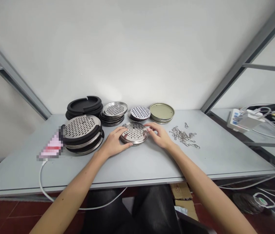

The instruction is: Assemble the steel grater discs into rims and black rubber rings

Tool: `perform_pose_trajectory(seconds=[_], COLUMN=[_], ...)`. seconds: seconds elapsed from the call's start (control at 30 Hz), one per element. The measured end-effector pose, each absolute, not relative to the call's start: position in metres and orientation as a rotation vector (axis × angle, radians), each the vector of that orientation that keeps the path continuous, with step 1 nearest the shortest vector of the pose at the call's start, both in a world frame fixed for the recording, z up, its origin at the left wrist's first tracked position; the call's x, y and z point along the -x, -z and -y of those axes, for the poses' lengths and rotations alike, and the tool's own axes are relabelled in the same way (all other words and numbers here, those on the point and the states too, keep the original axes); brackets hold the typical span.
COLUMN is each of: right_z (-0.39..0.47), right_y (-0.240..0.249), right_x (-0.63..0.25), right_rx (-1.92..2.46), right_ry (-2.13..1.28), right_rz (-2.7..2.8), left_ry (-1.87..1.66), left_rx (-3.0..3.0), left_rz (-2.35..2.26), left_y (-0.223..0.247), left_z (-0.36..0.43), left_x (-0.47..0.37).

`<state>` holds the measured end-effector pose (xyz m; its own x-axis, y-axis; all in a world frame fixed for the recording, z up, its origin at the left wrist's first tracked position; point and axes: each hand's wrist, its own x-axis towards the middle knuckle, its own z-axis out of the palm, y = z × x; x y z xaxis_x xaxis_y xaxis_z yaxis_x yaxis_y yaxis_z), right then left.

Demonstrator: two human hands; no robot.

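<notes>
A round metal grater plate (pixel 134 132) with punched holes and a shiny rim lies in front of me, at the middle of the table. My left hand (pixel 116 142) is curved around its left side, fingers on the upper rim and thumb at the front edge. My right hand (pixel 160 136) grips the right edge, with the thumb and fingers bent against the rim. Just behind it stands a stack topped by a grater disc with raised teeth (pixel 140 112). To the right of my right hand lies a loose pile of small metal clips (pixel 183 134).
On the left are a stack of perforated discs with black rings (pixel 81 126), black round trays (pixel 85 104) and a pixelated pink object on a white cable. Silvery grater plates (pixel 115 110) and olive lids (pixel 162 111) stand at the back. A power strip (pixel 244 119) sits right.
</notes>
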<state>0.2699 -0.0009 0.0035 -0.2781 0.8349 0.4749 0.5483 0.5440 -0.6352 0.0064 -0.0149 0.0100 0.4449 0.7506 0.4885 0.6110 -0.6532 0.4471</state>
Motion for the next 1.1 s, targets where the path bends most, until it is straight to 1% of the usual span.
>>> perform_pose_trajectory(seconds=[0.2, 0.3, 0.43, 0.77, 1.1], right_z=[-0.001, -0.001, -0.003, 0.001, -0.004], right_y=[0.0, 0.001, 0.006, 0.004, 0.011], right_x=[-0.269, -0.268, -0.268, -0.266, -0.267], right_rx=[1.178, 1.179, 1.216, 1.144, 1.127], right_ry=[-0.379, -0.332, -0.357, -0.436, -0.344], right_rz=[1.98, 2.008, 2.103, 2.182, 2.205], left_ry=[-0.946, -0.822, -0.655, -0.726, -0.71], left_rx=[-2.415, -2.436, -2.389, -2.314, -2.352], left_rz=[-1.28, -1.268, -1.332, -1.305, -1.324], left_y=[-0.011, -0.007, -0.002, 0.003, 0.005], left_z=[0.015, 0.014, 0.013, 0.01, 0.011], left_x=[-0.006, -0.004, -0.002, -0.002, -0.004])
